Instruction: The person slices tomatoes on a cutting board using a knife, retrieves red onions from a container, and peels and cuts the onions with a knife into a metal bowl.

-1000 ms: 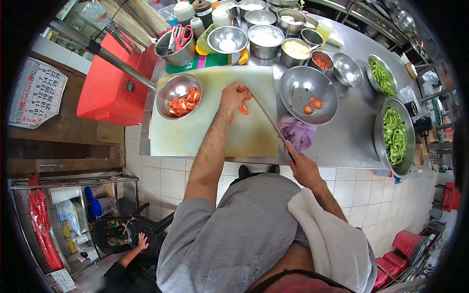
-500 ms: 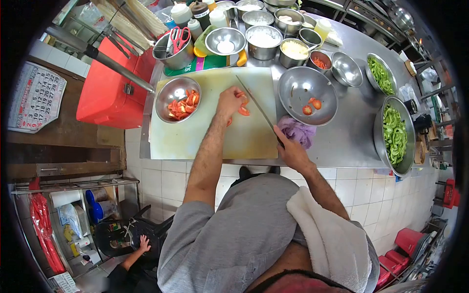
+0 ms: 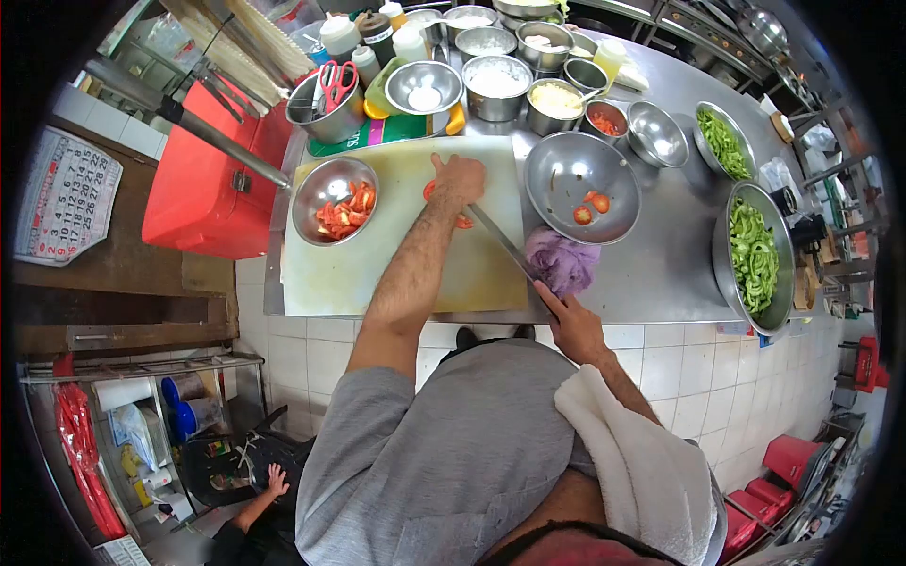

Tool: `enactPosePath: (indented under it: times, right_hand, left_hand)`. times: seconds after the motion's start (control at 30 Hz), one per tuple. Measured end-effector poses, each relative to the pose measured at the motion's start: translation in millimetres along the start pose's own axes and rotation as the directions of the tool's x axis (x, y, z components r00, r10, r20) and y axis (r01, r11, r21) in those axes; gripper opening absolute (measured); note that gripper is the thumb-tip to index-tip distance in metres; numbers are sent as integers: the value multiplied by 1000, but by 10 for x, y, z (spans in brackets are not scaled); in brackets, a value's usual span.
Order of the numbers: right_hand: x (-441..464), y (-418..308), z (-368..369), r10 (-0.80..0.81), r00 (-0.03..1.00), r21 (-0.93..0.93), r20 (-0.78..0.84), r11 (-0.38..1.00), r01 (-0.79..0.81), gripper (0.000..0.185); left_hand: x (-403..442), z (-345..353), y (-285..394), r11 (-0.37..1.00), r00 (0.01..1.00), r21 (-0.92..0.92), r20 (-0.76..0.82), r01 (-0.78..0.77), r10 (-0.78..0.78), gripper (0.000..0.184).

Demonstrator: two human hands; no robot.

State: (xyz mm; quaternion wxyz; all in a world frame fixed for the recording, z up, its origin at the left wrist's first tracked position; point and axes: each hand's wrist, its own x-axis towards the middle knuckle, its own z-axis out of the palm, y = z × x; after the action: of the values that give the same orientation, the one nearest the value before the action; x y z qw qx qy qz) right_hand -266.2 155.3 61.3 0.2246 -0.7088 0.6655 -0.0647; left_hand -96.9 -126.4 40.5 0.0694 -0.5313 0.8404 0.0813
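Left hand [image 3: 460, 179] has moved right, partly hiding red tomato pieces [image 3: 429, 191], its grip unclear; right hand [image 3: 577, 330] clasps the knife [image 3: 505, 247]. Yellowed board [image 3: 377, 274] tops steel table [image 3: 651, 274], white floor tiles [image 3: 661, 358] below.

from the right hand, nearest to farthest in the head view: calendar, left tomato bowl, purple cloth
1. Purple cloth: just beyond the right hand
2. Left tomato bowl: on the board's left
3. Calendar: far left, off the table
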Motion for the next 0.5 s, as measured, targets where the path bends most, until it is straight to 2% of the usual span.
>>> enactPosePath:
  times: [0.07, 0.2, 0.27, 0.33, 0.4, 0.43, 0.5]
  right_hand:
    - [-48, 32, -4, -1, 1000, 29, 3, 1000, 1, 64]
    - [-89, 61, 17, 32, 997, 85, 75, 996, -38, 63]
    - [-68, 78, 5, 39, 996, 95, 83, 994, -47, 63]
    - [-67, 59, 13, 19, 997, 152, 72, 988, -29, 62]
    - [-42, 70, 33, 16, 996, 181, 87, 983, -32, 62]
    - [-21, 70, 26, 29, 996, 209, 86, 977, -47, 63]
    - [-8, 76, 2, 6, 995, 244, 98, 969, -30, 64]
  left_hand:
    - [40, -108, -9, 1000, 990, -22, 140, -15, 18, 26]
    - [237, 92, -56, 994, 993, 94, 113, -57, 46, 15]
    - [53, -198, 123, 973, 998, -222, 16, -60, 65, 19]
    - [-94, -418, 422, 876, 992, -470, -105, -105, 63, 26]
    - [-217, -359, 732, 864, 913, -414, -391, -286, 114, 30]
    - [-324, -340, 767, 868, 916, -421, -391, -264, 89, 30]
    - [-542, -335, 789, 828, 774, -362, -620, -428, 128, 30]
